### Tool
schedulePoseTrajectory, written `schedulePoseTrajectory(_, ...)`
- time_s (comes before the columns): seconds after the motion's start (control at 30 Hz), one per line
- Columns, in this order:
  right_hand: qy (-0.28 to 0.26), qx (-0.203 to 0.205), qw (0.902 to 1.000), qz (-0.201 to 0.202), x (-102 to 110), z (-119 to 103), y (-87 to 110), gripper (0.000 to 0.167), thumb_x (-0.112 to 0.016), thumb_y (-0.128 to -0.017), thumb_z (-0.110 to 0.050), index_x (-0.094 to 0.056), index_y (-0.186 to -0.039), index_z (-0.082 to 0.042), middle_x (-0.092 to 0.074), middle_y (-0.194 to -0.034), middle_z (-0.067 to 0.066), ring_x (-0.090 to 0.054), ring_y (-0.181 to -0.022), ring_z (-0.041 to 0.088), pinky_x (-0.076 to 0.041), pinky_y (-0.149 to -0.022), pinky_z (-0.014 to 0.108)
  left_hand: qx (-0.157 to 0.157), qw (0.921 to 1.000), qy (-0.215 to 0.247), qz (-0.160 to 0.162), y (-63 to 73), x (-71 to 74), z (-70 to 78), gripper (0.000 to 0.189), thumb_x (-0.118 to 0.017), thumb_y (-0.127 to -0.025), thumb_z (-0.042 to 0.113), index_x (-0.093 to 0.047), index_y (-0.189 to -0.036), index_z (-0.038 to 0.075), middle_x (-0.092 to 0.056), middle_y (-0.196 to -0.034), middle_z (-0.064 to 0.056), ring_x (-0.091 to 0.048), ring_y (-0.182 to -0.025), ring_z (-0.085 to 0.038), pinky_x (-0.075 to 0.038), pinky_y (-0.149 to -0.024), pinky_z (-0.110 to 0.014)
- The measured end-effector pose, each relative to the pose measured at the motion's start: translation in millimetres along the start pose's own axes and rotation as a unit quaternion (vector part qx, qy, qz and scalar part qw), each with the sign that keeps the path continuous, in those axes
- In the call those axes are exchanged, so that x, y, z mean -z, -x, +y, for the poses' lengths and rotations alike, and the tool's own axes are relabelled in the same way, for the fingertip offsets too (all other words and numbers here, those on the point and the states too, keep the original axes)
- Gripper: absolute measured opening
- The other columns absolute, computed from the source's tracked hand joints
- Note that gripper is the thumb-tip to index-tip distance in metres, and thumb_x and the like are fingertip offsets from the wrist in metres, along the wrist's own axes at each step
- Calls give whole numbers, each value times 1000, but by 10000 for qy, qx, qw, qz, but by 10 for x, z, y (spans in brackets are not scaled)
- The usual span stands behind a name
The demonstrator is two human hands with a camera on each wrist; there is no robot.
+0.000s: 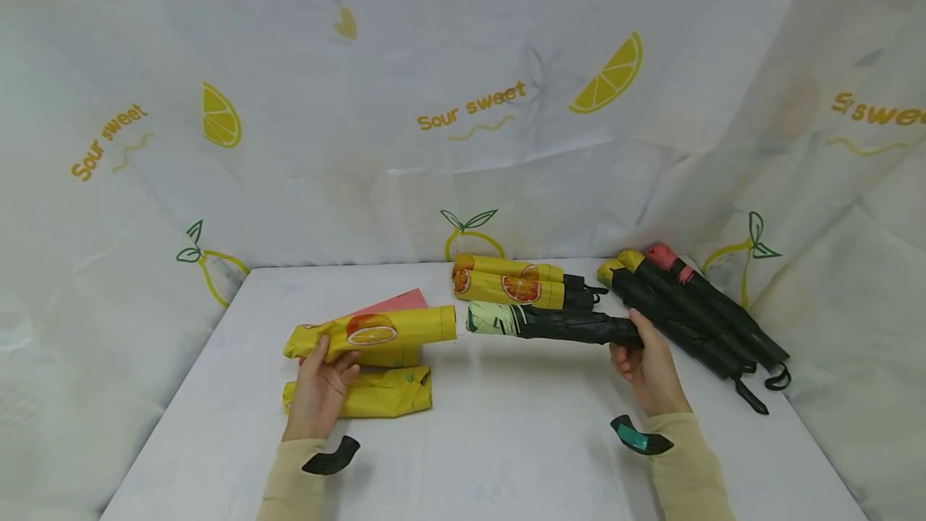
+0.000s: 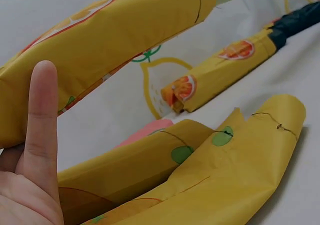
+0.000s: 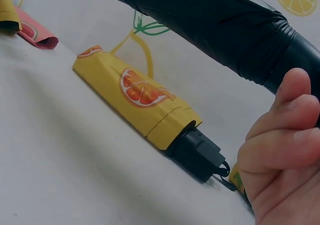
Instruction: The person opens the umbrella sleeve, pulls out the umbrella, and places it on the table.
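My left hand [image 1: 323, 388] grips a yellow umbrella sleeve [image 1: 405, 327] with a citrus print, raised above the table. In the left wrist view, one finger [image 2: 42, 115] lies straight along that sleeve [image 2: 125, 35]. The right hand [image 1: 647, 368] holds a folded black umbrella [image 1: 564, 325] by its handle end. Its pale green tip points left at the sleeve's right end, very close; I cannot tell whether they touch. In the right wrist view, curled fingers [image 3: 285, 150] show below the black umbrella [image 3: 210, 30].
Two yellow sleeves [image 1: 383, 392] and a pink sleeve [image 1: 405, 301] lie under and behind my left hand. Two yellow-sleeved umbrellas [image 1: 506, 289] with black handles lie at the back middle. Several bare black folded umbrellas [image 1: 694, 320] lie on the right. A lemon-printed curtain [image 1: 347, 143] hangs behind the white table [image 1: 492, 457].
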State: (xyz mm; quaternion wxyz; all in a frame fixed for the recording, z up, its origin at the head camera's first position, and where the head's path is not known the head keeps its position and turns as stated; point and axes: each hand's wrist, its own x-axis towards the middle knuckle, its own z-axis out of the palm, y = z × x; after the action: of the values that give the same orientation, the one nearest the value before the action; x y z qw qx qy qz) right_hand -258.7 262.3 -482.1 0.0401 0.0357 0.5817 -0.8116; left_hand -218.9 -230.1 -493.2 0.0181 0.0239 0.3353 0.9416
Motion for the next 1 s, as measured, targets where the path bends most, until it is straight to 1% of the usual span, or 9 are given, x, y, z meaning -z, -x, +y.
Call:
schedulePoseTrajectory(0.17,-68,-25,10000,38,-3,-18,2,50,-41,-107,-50,-62,-76,-18,-55,-57,-6,-44,-48,7,-21,-49,33,-203,9980,-565,207,34,44,147,27,-35,-112,25,-61,-113,17,-68,-113,1,-74,-94,-19,-63,-77,-28)
schedulePoseTrajectory(0.3,-120,-48,9999,64,7,-37,2,49,-40,-108,-48,-63,-76,-18,-55,-57,-5,-45,-47,7,-25,-46,29,-255,9896,-1298,559,73,89,242,24,-40,-111,28,-61,-115,17,-67,-111,3,-74,-92,-16,-63,-76,-27)
schedulePoseTrajectory(0.53,-165,6,9998,83,30,-37,5,51,-40,-108,-48,-63,-75,-17,-54,-56,-5,-43,-47,8,-18,-50,35,-127,9689,-2230,1061,170,161,373,21,-45,-109,32,-59,-117,18,-70,-104,8,-73,-87,-11,-59,-62,-24)
schedulePoseTrajectory(0.63,-222,27,9997,94,40,-29,14,52,-40,-108,-48,-63,-73,-17,-54,-55,-5,-43,-46,8,-17,-51,36,-7,9521,-2709,1421,189,169,421,21,-48,-108,37,-60,-115,21,-70,-95,9,-71,-79,-10,-55,-55,-23)
schedulePoseTrajectory(0.7,-225,19,9997,104,48,-30,17,52,-40,-108,-48,-63,-73,-17,-54,-55,-5,-43,-46,8,-17,-51,36,67,9325,-3143,1780,189,160,444,23,-51,-105,41,-60,-113,21,-69,-84,8,-67,-70,-9,-50,-50,-22)
schedulePoseTrajectory(0.77,-245,-10,9996,138,55,-39,16,53,-41,-108,-48,-63,-72,-16,-54,-55,-5,-44,-46,8,-18,-51,35,68,8996,-3773,2197,181,146,461,27,-54,-103,46,-59,-114,21,-65,-75,7,-60,-61,-8,-46,-46,-21)
schedulePoseTrajectory(0.83,-271,-67,9995,175,63,-55,10,53,-42,-107,-49,-63,-72,-16,-54,-55,-5,-44,-46,7,-20,-50,34,-11,8520,-4543,2601,173,138,474,35,-55,-102,49,-59,-121,20,-65,-83,8,-59,-65,-9,-45,-49,-19)
schedulePoseTrajectory(0.93,-292,-170,9991,263,80,-79,5,51,-43,-106,-50,-63,-74,-16,-55,-56,-5,-44,-47,7,-27,-47,27,-346,7737,-5555,3027,168,136,484,50,-49,-104,48,-53,-136,10,-65,-115,-5,-60,-94,-20,-47,-70,-25)
schedulePoseTrajectory(1.0,-287,-255,9986,351,95,-88,17,48,-45,-106,-52,-63,-77,-17,-55,-57,-5,-45,-49,7,-33,-48,23,-584,7446,-5796,3260,185,134,480,54,-45,-105,44,-47,-143,5,-55,-137,-11,-53,-112,-26,-44,-84,-30)
